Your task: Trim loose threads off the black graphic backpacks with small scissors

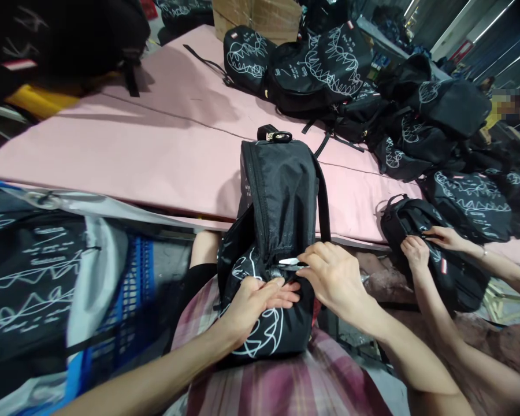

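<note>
A black backpack [286, 190] with white scribble print stands on my lap, leaning against the table's edge, its top loop upward. My right hand [331, 277] is closed around small thread snips [290, 263], whose pale blades point left across the bag's front. Just below the blades, my left hand [260, 297] pinches a bit of the backpack between thumb and fingers, with its fingertips stretched to the right. What exactly lies under the left thumb is too small to make out. A black strap hangs along the bag's right side.
A pink-topped table [156, 138] runs in front of me. Black printed backpacks [316, 69] are heaped on its far side, before a cardboard box [257, 20]. At right, a co-worker's hands [416, 251] work on another backpack [450, 271]. A blue crate [136, 271] stands at left.
</note>
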A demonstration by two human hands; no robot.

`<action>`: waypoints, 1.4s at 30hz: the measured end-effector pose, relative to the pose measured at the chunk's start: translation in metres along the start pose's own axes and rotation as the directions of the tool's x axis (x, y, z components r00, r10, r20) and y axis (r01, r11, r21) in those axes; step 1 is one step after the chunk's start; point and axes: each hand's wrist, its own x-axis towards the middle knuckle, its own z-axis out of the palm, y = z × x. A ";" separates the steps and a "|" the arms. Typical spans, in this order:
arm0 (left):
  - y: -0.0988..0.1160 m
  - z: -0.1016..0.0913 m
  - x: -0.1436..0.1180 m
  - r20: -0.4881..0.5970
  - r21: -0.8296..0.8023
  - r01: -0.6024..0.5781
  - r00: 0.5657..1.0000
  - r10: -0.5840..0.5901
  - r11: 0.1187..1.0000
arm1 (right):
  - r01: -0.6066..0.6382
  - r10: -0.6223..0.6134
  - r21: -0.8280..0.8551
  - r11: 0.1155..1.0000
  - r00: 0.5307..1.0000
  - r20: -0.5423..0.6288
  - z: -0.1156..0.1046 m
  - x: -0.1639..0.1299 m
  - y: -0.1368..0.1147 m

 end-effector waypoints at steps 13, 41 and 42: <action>0.002 0.001 -0.002 -0.015 -0.012 0.000 1.000 -0.001 1.000 | 0.135 -0.136 0.032 0.990 0.990 0.035 -0.002 0.014 0.008; 0.055 -0.019 0.005 0.621 0.779 -0.278 0.471 0.627 -0.563 | -0.034 0.781 0.999 -0.019 0.623 0.036 0.066 -0.014 0.087; 0.062 -0.018 0.017 0.613 0.769 -0.199 0.497 0.614 -0.608 | -0.039 0.771 0.998 -0.053 0.633 0.066 0.076 -0.018 0.085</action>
